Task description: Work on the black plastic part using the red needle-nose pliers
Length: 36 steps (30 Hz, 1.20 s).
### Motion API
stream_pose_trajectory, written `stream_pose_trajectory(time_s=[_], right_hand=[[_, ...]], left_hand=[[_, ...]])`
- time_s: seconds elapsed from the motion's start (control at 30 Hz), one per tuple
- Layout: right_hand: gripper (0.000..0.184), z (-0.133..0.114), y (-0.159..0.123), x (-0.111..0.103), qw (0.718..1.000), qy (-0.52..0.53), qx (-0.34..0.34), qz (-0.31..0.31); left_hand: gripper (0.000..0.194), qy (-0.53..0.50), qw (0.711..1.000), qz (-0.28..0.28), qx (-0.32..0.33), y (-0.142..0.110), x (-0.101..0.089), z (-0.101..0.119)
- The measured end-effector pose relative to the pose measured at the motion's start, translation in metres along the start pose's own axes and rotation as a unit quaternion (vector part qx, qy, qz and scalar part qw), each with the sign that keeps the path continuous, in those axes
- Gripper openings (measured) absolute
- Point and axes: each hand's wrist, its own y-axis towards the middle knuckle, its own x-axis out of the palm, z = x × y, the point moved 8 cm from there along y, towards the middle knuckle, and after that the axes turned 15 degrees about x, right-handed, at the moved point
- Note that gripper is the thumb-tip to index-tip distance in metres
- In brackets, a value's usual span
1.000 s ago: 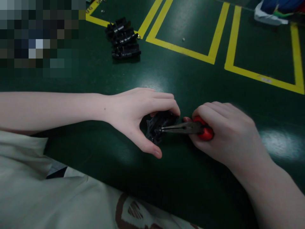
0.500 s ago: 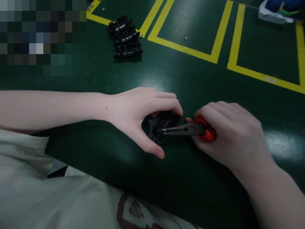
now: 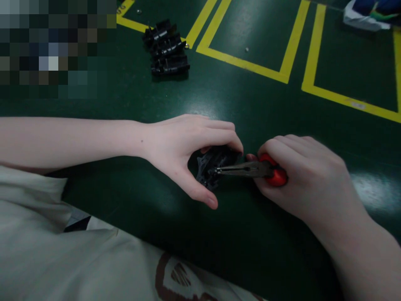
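Holding a black part [image 3: 215, 161] in a wide curl — left hand [image 3: 191, 138]; clenched round red-handled pliers [image 3: 263, 169] — right hand [image 3: 308, 175]

Lay spread as a glossy dark green table [image 3: 266, 108], dimly lit. Bore yellow tape outlines [image 3: 242, 63] from eleven round to two o'clock. Threw back soft pale light [image 3: 374, 188] at twelve and three. Sat hidden under pixel blocks [image 3: 56, 46] at ten.
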Motion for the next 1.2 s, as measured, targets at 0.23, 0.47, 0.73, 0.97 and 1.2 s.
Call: stream_pose_trajectory(time_s=[0.23, 0.47, 0.73, 0.97, 1.2], right_hand=[[0.014, 0.002, 0.0, 0.001, 1.0, 0.007, 0.017, -0.001], [0.028, 0.001, 0.002, -0.002, 0.999, 0.039, 0.03, -0.017], [0.049, 0.002, 0.001, -0.004, 0.997, 0.065, 0.007, 0.031], [0.03, 0.002, 0.001, -0.013, 0.995, 0.068, 0.025, 0.069], [0.031, 0.003, 0.0, -0.013, 0.995, 0.066, 0.02, 0.078]], left_hand=[[0.07, 0.01, 1.0, -0.007, -0.005, 0.001, 0.001, -0.001], [0.07, 0.027, 1.0, -0.017, 0.0, 0.002, 0.003, 0.0], [0.069, 0.006, 1.0, -0.019, -0.017, 0.002, 0.003, -0.004], [0.067, -0.021, 1.0, -0.018, -0.005, 0.002, 0.002, -0.003], [0.066, -0.034, 0.999, -0.025, 0.008, 0.002, 0.003, -0.002]])
